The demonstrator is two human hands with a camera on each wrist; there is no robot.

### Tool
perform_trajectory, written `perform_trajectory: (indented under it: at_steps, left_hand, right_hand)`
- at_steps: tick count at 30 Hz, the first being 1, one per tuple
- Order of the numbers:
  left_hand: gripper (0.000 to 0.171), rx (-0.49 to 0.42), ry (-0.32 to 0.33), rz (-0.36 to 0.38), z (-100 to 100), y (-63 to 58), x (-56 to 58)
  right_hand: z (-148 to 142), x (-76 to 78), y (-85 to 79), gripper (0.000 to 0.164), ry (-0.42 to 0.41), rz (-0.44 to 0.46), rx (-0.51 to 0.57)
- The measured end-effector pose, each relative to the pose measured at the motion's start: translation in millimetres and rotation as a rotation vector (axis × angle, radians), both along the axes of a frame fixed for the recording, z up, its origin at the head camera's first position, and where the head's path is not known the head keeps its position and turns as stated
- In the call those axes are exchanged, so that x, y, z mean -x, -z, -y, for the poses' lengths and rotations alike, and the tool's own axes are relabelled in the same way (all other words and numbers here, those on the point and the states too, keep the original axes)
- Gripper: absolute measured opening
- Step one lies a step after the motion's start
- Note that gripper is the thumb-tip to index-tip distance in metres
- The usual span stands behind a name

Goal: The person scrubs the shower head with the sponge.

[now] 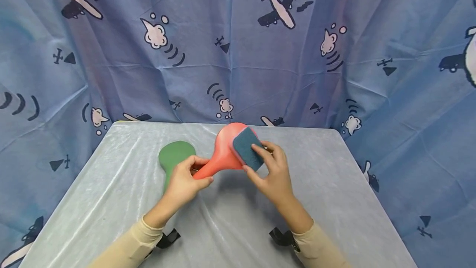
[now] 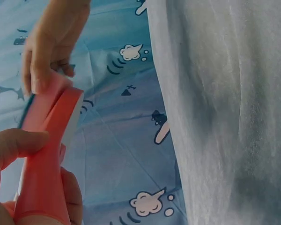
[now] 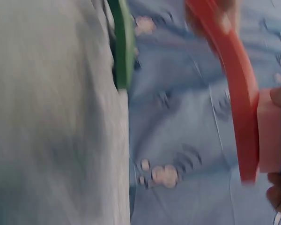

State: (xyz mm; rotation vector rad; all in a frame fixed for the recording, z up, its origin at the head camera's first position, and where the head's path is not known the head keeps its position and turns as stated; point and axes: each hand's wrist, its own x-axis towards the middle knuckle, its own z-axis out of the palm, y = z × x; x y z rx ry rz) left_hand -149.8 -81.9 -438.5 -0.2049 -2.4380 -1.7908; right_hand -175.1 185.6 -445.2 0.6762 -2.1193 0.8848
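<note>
My left hand (image 1: 186,181) grips the handle of a red hand mirror (image 1: 225,146), held above the table with its plain red back up. A pale face shows along its underside in the left wrist view. My right hand (image 1: 277,173) pinches a scouring sponge (image 1: 247,148), pink with a dark blue-green scrubbing side. The pink side of the sponge (image 3: 270,133) lies against the mirror's red back, near the right edge of its round head. Left of the red one, a similarly shaped green hand mirror (image 1: 176,152) lies on the table, its handle partly hidden behind my left hand.
A table (image 1: 327,202) with a shiny pale grey cover lies beneath both hands. Behind and beside it hangs a blue curtain (image 1: 201,44) printed with planes and clouds. Black straps (image 1: 169,238) hang at both wrists.
</note>
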Motion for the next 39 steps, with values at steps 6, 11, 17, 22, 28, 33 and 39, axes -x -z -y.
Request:
perform_trajectory:
  at_steps: [6,11,17,22,28,33,39]
  left_hand:
    - [0.045,-0.004,-0.013,0.0,-1.1,-4.8,-0.3]
    - [0.046,-0.026,0.0,0.011,1.0,-10.0,-4.2]
    - [0.044,-0.048,0.0,0.028,8.5,-16.8,-7.1]
    - [0.044,-0.065,0.006,0.04,11.6,-18.1,-7.5]
    - [0.045,-0.065,0.0,0.033,14.8,-19.0,-8.3]
    - [0.044,-0.018,-0.014,0.015,16.7,-20.6,-7.7]
    - [0.044,-0.022,-0.015,0.003,16.6,-24.2,-7.2]
  right_hand:
    - [5.5,-4.1,-7.4,0.056,-0.025,-0.095,-0.073]
    - [-15.8,6.3,-18.7,0.059,0.087,0.083,0.079]
    - [9.5,-12.4,-17.9,0.056,-0.029,-0.054,-0.048]
    - [12.3,-7.6,-24.1,0.056,-0.051,-0.092,-0.099]
    - [3.5,10.4,-43.3,0.056,0.029,0.053,-0.024]
    - [16.9,-0.9,-50.6,0.053,-0.132,-0.03,-0.223]
    - [10.5,24.0,-69.8,0.051,-0.036,0.028,-0.185]
